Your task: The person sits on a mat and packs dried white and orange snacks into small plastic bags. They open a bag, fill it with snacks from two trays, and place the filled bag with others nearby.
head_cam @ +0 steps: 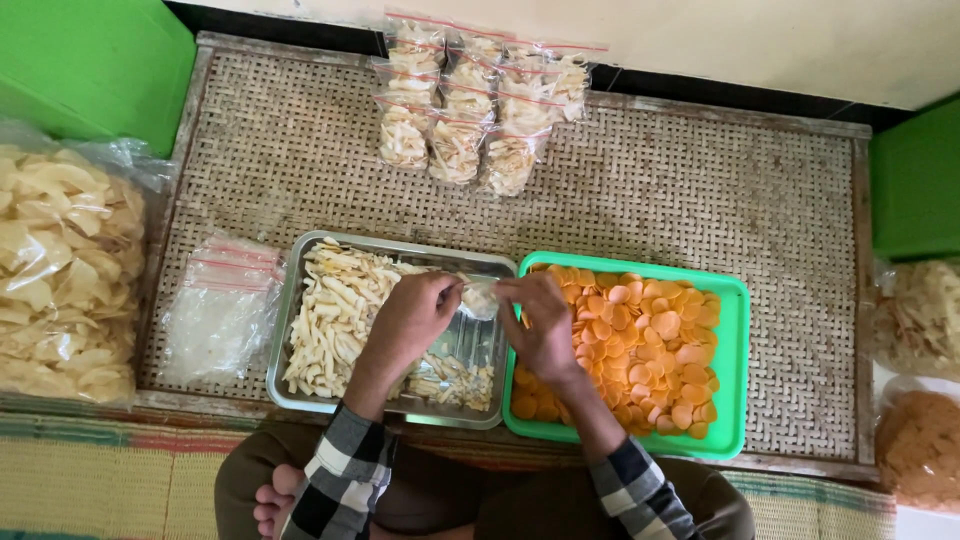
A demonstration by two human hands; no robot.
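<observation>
small clear plastic bag [480,298], part-filled with pale cracker sticks: both hands are pinching it, the left hand [415,318] gripping one side and the right hand [540,325] the other, holding it just above the metal tray [290,310] near the seam with the green tray [735,360]. pale sticks are lying in the metal tray, orange round chips [650,350] in the green. empty zip bags [225,310] are lying left; filled packets [470,110] are resting at the far edge of the woven mat [700,190].

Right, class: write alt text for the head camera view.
Both hands, left hand and right hand, hold a small clear bag over a metal tray of pale crackers, beside a green tray of orange crackers on a woven mat.
</observation>
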